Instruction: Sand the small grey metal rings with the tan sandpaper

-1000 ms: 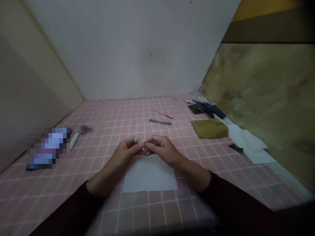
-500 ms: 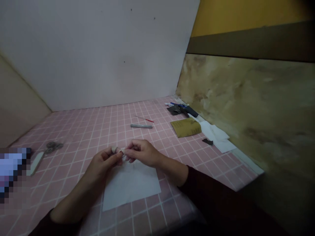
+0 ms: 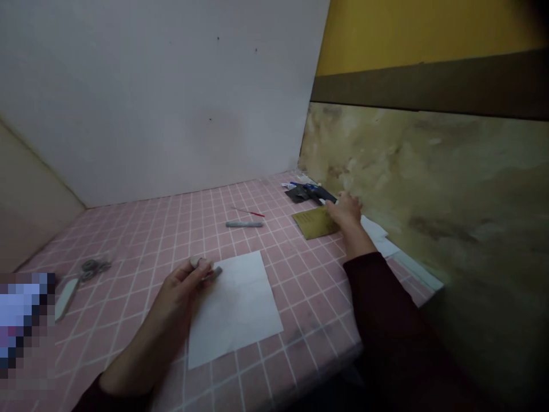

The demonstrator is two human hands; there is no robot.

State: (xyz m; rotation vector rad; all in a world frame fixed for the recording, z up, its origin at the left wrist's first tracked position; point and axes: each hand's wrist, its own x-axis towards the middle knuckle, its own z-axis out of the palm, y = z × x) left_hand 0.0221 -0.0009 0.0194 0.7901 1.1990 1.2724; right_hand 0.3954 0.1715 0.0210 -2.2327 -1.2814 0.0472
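My left hand (image 3: 189, 284) is closed in a pinch above the left edge of a white sheet of paper (image 3: 240, 309). A small grey stub (image 3: 218, 272) sticks out past its fingertips, and something pale (image 3: 195, 261) shows at the index finger; I cannot make out exactly what either is. My right hand (image 3: 346, 210) is stretched out to the far right, thumb apart from the fingers, over the right end of a yellow-brown sheet (image 3: 314, 222). Nothing is seen in it, though its fingertips are partly hidden.
A grey rod (image 3: 244, 225) and a thin red-handled tool (image 3: 253, 213) lie beyond the paper. Dark scraps (image 3: 298, 193) and white papers (image 3: 386, 246) lie along the right wall. At left are scissors (image 3: 95, 266), a white bar (image 3: 66, 298) and a blurred-out screen (image 3: 21, 312).
My right hand has left the left hand and moved far right to the yellow-brown sheet. The left hand stays over the paper, and the grey stub now shows. The view has shifted slightly.
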